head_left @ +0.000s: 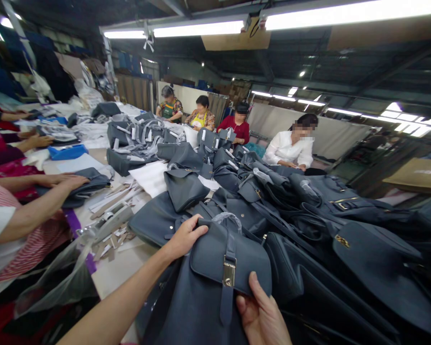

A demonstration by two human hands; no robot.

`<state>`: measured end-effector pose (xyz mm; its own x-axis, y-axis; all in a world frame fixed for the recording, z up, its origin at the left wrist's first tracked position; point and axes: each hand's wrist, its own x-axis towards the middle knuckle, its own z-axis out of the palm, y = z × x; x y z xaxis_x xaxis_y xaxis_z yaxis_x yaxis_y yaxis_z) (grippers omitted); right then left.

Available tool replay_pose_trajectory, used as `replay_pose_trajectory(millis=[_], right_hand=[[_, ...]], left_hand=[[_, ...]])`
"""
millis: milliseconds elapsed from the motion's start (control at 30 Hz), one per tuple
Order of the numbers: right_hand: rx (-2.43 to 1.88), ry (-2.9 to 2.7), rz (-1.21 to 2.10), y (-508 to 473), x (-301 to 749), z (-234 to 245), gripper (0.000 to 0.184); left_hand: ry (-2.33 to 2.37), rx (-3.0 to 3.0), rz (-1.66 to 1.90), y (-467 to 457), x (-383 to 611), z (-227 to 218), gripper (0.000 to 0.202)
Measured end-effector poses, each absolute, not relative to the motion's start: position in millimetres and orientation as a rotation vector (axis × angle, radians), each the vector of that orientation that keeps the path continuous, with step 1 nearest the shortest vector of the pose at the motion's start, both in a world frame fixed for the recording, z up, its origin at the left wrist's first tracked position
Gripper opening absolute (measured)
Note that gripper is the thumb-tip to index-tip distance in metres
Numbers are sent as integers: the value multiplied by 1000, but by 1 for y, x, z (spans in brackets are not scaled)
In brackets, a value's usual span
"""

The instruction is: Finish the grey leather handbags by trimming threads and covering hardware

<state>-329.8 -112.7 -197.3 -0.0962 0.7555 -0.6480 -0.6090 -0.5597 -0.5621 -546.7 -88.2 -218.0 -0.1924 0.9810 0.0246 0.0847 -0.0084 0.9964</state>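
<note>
A dark blue-grey backpack with a smooth, leather-like surface lies in front of me, its flap side up. My left hand grips the upper left corner of the flap, thumb on top. At the flap's lower right edge, my right hand pinches the rim, thumb above and fingers underneath. Down the middle of the flap runs a strap with a gold-coloured metal buckle. The loop handle at the top is wrapped in see-through plastic.
Similar dark bags are heaped on the right and along the table. To the left are a tape dispenser, card strips and a co-worker's arms on another bag. Several people sit across the table, under tube lights.
</note>
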Motion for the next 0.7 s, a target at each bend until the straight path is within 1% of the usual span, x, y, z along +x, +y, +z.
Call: replay_pose_trajectory(millis=[33,67,167,200,233,300,400,500,533,600,700], right_hand=[[-1189,-196,1784,-113,-330,-197,53],[-1180,-208,1775,-113,-330,-197,53],[-1158,-199,1843,-111,-330,-200,55],[-1149,-192,1870,-110,-329,-201,56],[-1142,-188,1893,-110,-329,-202,56],[-1125,-211,1912,-110,-329,-203,53],[-1110,-347,1851,-112,-330,-200,51],[-1102,-467,1772,-117,-335,-195,48],[-1081,-491,1772,-119,-337,-194,45],[-997,-552,1784,-123,-341,-194,43],[-865,-627,1870,-125,-342,-201,48]], left_hand=[[1469,1251,1331,-92,-545,-213,23],[1533,1360,1324,-98,-542,-207,30],[1608,1924,1133,-123,-531,-191,70],[1576,2115,1021,-132,-526,-188,79],[1544,2250,929,-139,-522,-185,83],[1570,2402,831,-150,-516,-182,78],[1664,2540,813,-154,-510,-183,57],[1517,2757,956,-148,-510,-185,30],[1476,2788,1049,-145,-510,-185,26],[1498,2737,1231,-139,-512,-184,28],[1591,2653,1286,-133,-512,-186,31]])
